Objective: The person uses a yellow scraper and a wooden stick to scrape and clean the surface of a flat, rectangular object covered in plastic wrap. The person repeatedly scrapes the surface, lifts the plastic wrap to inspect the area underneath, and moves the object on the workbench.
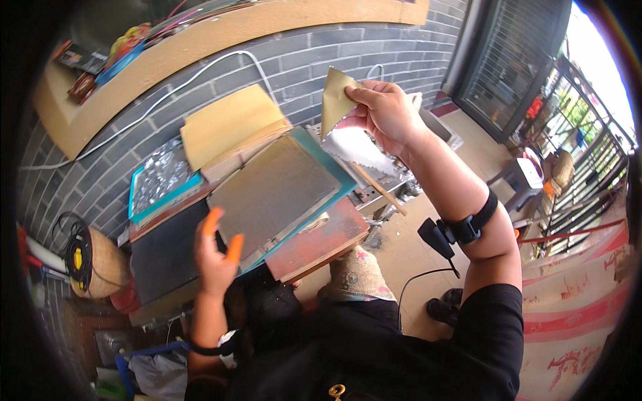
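My right hand [383, 113] is raised, its thumb and fingers pinching a small folded gold-brown sheet [337, 97] with ragged, silvery edges. My left hand [215, 260] holds nothing; its fingers are apart, and orange finger covers sit on the thumb and a finger. It hovers by the left edge of a grey-brown flat sheet or board [281, 185]. Under that lies a teal board [346, 175], which rests partly over a worn red wooden board [326, 245]. Beyond the grey-brown piece is a stack of tan paper [228, 125].
A turquoise tray [131, 200] of crumpled shiny foil [163, 173] stands left, behind a black panel [163, 255]. Below my right hand are a bright white sheet [361, 145] and a wooden stick [378, 188]. A grey brick wall [301, 55] bounds the far side; a stool [524, 175] stands right.
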A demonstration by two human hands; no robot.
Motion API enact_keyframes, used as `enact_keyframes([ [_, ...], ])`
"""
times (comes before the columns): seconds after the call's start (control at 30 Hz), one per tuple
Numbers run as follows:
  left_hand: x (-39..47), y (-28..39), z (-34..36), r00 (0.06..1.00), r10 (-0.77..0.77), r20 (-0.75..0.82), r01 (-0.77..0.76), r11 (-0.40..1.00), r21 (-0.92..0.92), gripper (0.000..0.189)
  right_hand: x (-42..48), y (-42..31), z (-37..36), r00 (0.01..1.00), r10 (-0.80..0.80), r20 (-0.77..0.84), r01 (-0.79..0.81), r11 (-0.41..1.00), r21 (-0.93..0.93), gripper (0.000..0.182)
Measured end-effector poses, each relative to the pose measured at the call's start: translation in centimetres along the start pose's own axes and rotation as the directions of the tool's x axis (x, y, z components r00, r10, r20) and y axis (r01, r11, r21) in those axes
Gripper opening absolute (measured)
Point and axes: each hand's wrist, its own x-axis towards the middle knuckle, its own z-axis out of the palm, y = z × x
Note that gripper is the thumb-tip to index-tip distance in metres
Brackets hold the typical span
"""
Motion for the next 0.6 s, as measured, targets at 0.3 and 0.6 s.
enact_keyframes([
  [0.3, -0.2, 4.3, 4.8, 0.975, 0.209, 0.080, -0.197, 0.971, -0.132, 0.091, -3.9, -0.4, 12.4, 0.952, -0.139, 0.274, -0.001, 0.890, 0.456, 0.024],
  [0.6, 0.0, -1.1, -5.3, 0.852, -0.149, -0.503, 0.049, 0.977, -0.206, 0.036, -3.0, 3.4, 15.0, 0.914, -0.059, 0.400, -0.122, 0.903, 0.412, 0.024],
])
